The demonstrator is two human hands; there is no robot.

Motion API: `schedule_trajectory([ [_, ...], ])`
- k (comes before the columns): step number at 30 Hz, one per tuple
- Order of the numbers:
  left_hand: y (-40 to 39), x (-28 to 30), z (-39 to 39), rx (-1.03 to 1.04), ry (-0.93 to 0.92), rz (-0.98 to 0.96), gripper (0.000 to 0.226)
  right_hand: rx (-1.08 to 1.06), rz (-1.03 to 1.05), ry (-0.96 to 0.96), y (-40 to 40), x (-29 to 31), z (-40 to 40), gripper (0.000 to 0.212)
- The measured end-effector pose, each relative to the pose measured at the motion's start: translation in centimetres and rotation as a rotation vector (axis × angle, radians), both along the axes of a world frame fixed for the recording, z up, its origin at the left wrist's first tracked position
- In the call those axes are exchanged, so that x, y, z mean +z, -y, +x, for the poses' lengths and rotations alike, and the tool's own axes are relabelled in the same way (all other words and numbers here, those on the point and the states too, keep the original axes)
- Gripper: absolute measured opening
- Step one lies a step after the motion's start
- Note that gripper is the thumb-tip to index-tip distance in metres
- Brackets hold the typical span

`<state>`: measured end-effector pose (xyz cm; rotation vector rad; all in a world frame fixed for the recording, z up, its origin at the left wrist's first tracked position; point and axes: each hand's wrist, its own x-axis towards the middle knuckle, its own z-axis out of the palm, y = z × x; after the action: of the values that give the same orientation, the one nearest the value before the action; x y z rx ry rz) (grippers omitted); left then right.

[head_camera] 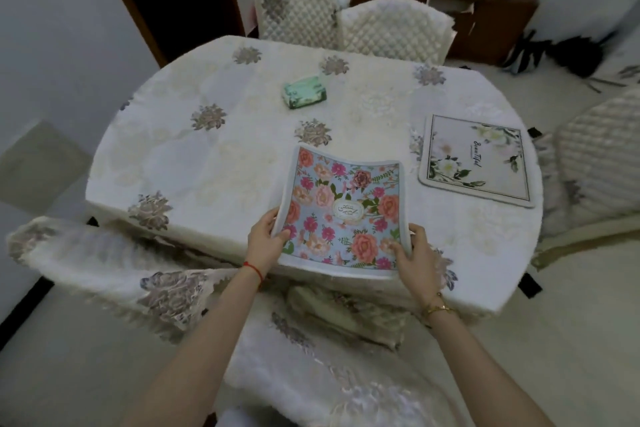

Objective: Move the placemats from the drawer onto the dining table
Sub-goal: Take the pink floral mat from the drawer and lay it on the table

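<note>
Placemat in hand: the pink-and-blue floral placemat (343, 211) is held over the near edge of the counter (214, 149); its far edge is over the cloth, its near edge still overhangs toward the person.
Left hand: the left hand (265, 241) pinches the mat's near-left side, fingers (282, 235) closed over the border.
Right hand: the right hand (414, 255) clamps the near-right corner, thumb on top.
Mat shape: sagging in the middle, sides lifted, so it is not lying flat.
Placemat already set: the white floral placemat (479, 161) lies flat at the right side of the counter, apart from the held one.
Other item: a green packet (305, 92) sits further in, well clear.
Drawer: not in view.
Risk, overhang: if let go here, the near edge likely droops off the rim and the mat slides to the covered chair (138, 274) below.
Risk, cloth: pushing the mat forward could drag and bunch the plush tablecloth.
Risk, curl: released while bowed, it may settle crooked.
</note>
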<state>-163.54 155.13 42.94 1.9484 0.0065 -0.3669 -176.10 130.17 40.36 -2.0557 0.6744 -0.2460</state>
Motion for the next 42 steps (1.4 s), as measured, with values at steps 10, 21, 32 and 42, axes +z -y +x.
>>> schedule_trajectory([
  [10, 2.6, -5.3, 7.3, -0.147, -0.061, 0.049, 0.044, -0.184, -0.054, -0.138, 0.1, -4.5, 4.5, 0.035],
  [21, 1.6, -8.2, 7.2, -0.092, -0.05, 0.076, 0.056, -0.243, -0.134, -0.168, 0.6, -7.6, 4.2, 0.031],
  [32, 2.6, -9.7, 10.0, -0.297, 0.317, 0.422, 0.045, -0.102, -0.417, -0.19, 3.2, -7.4, 6.0, 0.039],
  [42, 12.0, -9.5, 18.4, -0.695, 0.562, 0.459, 0.047, 0.273, -0.503, -0.204, 3.6, -8.6, 19.0, 0.048],
])
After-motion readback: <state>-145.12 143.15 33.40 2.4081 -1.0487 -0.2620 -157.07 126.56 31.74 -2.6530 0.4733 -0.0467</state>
